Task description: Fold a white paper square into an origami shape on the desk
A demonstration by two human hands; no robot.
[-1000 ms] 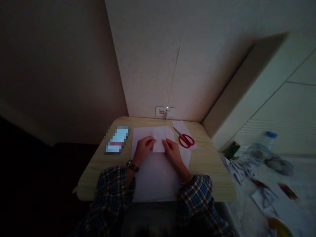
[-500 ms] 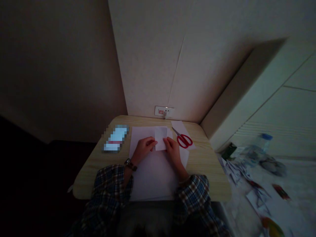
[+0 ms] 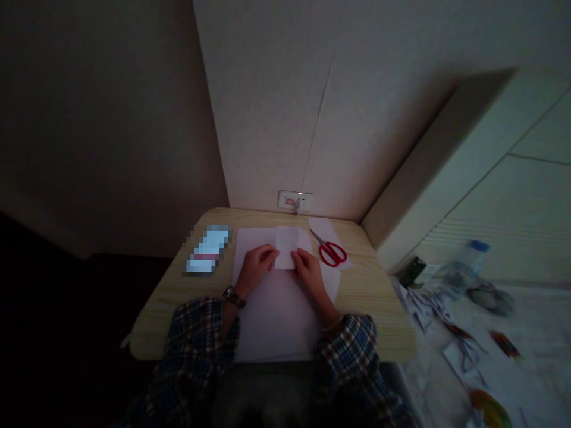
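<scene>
A small white piece of paper (image 3: 286, 246) is held up between my two hands above larger white sheets (image 3: 276, 315). My left hand (image 3: 259, 267) pinches its left edge between thumb and fingers. On the opposite edge, my right hand (image 3: 307, 268) grips it in the same way, fingers curled. Red-handled scissors (image 3: 329, 249) lie just beyond my right hand, partly on a white paper strip (image 3: 319, 224), with their blades pointing to the upper left.
A lit phone (image 3: 207, 249), blurred out, lies at the left of the wooden table (image 3: 178, 291). A wall socket (image 3: 295, 201) with a plug is behind the table. To the right, lower down, are paper scraps (image 3: 422, 309) and a blue-capped bottle (image 3: 473, 258).
Both hands and the small paper have shifted slightly to the left. The pinch on each edge stays the same, and the scissors and phone lie as before.
</scene>
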